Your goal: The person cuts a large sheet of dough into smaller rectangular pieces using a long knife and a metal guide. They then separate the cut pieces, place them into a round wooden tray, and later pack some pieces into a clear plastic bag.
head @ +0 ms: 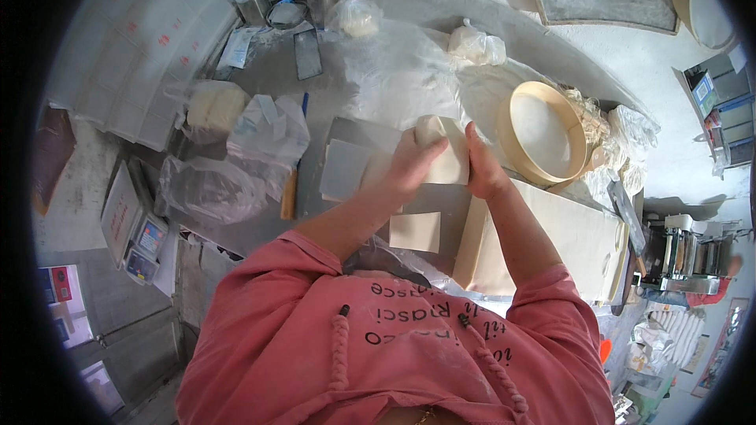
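Observation:
Between my two hands is a thick stack of pale dough sheets [452,162], held above the worktop. My left hand [410,159] wraps its left side, thumb across the near face. The flat of my right hand [483,165] presses against the right side. Below the stack, a single square dough sheet [414,231] lies close to my body. A large pile of wide dough sheets [543,242] sits under my right forearm. Left of my left hand, a whitish square sheet [341,170] rests on a dark board, partly hidden by my arm.
A round wooden-rimmed sieve [542,133] stands on the floured worktop [390,71]. A cleaver [626,218] lies at the pile's right end. Plastic bags [269,130] and a wooden handle [289,196] are at left, near a scale [144,248]. A rolling machine [697,254] and another person are far right.

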Motion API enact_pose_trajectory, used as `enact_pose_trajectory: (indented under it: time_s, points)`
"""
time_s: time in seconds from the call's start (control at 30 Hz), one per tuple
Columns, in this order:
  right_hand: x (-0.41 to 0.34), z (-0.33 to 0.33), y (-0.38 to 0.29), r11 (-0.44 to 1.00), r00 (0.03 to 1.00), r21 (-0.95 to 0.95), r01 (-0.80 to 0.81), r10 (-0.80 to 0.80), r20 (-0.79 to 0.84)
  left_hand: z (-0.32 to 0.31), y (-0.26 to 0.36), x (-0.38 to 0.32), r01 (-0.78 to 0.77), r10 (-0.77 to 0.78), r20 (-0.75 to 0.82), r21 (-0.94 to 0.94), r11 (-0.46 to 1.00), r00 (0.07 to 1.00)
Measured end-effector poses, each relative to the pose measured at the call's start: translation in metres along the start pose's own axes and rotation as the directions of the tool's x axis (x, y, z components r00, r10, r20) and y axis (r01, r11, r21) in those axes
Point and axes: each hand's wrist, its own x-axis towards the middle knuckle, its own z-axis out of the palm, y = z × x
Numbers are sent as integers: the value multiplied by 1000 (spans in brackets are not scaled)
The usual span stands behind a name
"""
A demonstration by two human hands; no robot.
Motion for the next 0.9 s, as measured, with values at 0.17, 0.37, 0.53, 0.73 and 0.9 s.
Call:
enact_pose_trajectory:
  time_s: [0.17,0.37,0.53,0.73,0.9]
  points:
    - [19,-14,-4,718,941,-694,57,-271,-203,23,-10,13,278,-254,118,-483,830,960]
    - [29,-21,-3,90,885,-981,170,-453,112,22,13,14,370,-309,208,-618,694,928]
    - [3,13,-12,223,842,-922,318,-513,167,9,6,14,398,-322,249,-717,573,913]
    - [1,17,-15,337,884,-937,90,-461,-81,9,10,17,500,-22,529,-786,363,848]
    - [15,-17,-4,189,872,-976,109,-489,3,29,-35,44,229,-250,78,-716,660,965]
